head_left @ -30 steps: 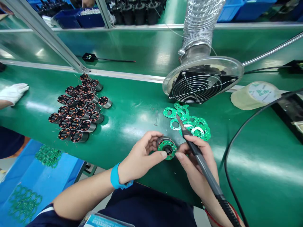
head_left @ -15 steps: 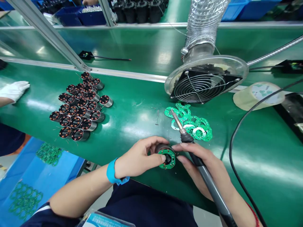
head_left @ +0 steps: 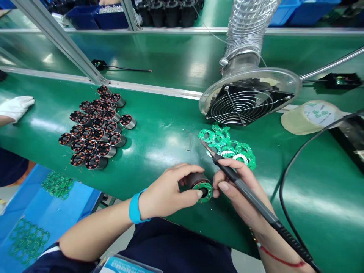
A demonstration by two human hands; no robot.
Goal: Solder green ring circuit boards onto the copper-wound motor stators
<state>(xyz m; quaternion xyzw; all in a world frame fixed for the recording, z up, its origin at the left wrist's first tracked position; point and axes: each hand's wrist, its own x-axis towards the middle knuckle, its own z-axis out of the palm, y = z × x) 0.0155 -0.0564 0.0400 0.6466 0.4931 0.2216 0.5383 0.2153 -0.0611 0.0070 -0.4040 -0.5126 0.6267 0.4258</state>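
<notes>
My left hand (head_left: 173,189) is wrapped round a motor stator (head_left: 196,179), its thumb pressing on the green ring-shaped circuit board (head_left: 209,192) at the stator's near end. The stator lies tilted on its side, board towards me. A soldering iron (head_left: 250,195) rests in my right hand (head_left: 241,185), its tip pointing up and left over the bench. Curled fingers of that hand are beside the board's right edge; whether they touch it I cannot tell. Just beyond the tip lies a loose pile of green ring boards (head_left: 222,138).
Several stators (head_left: 98,134) stand grouped at left, near a co-worker's white-gloved hand (head_left: 17,108). A fume-extractor fan (head_left: 244,104) overhangs the boards. A tape roll (head_left: 309,117) sits at right, the iron's black cable (head_left: 284,182) looping nearby. Blue trays (head_left: 65,223) hold more boards.
My right hand has shifted its hold, and the soldering iron now lies more slanted, its tip lower and to the left. The stator has turned slightly in my left hand.
</notes>
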